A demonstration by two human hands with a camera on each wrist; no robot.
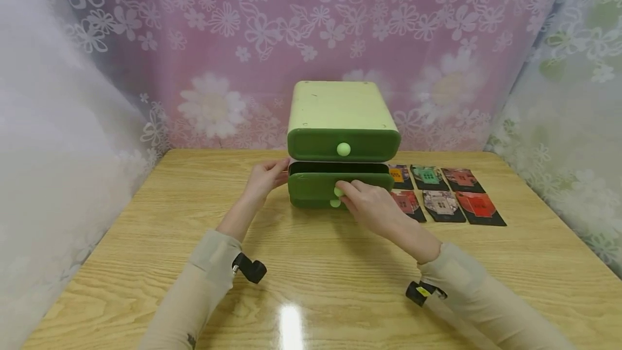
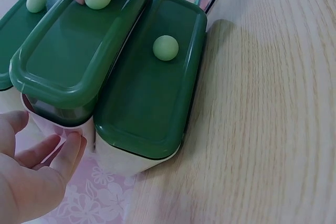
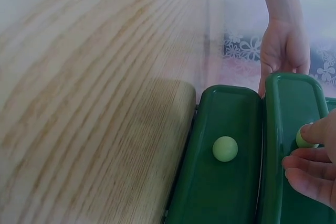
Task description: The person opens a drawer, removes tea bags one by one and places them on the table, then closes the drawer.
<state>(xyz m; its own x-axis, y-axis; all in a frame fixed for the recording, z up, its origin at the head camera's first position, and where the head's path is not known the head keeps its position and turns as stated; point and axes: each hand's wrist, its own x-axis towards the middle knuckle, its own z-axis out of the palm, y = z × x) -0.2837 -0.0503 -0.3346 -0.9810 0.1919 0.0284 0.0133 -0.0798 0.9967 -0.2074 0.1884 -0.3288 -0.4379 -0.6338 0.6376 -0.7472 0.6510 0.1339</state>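
A small cabinet (image 1: 340,104) with a cream body and three stacked green drawers stands at the back of the table. Its middle drawer (image 1: 311,188) is pulled partway out, with a dark gap showing behind its front. My right hand (image 1: 376,207) pinches that drawer's round pale-green knob (image 3: 304,137) between thumb and fingers. At the cabinet's left side, my left hand (image 1: 264,180) rests its fingertips (image 2: 76,140) against the side wall of the middle tier. The top drawer (image 1: 311,145) and the bottom drawer (image 2: 147,103) are closed.
Several dark-edged cards with coloured pictures, among them a green card (image 1: 430,177) and a red card (image 1: 480,208), lie in two rows right of the cabinet. The cabinet partly hides the leftmost ones. A flowered pink curtain (image 1: 262,58) hangs behind the wooden table (image 1: 170,220).
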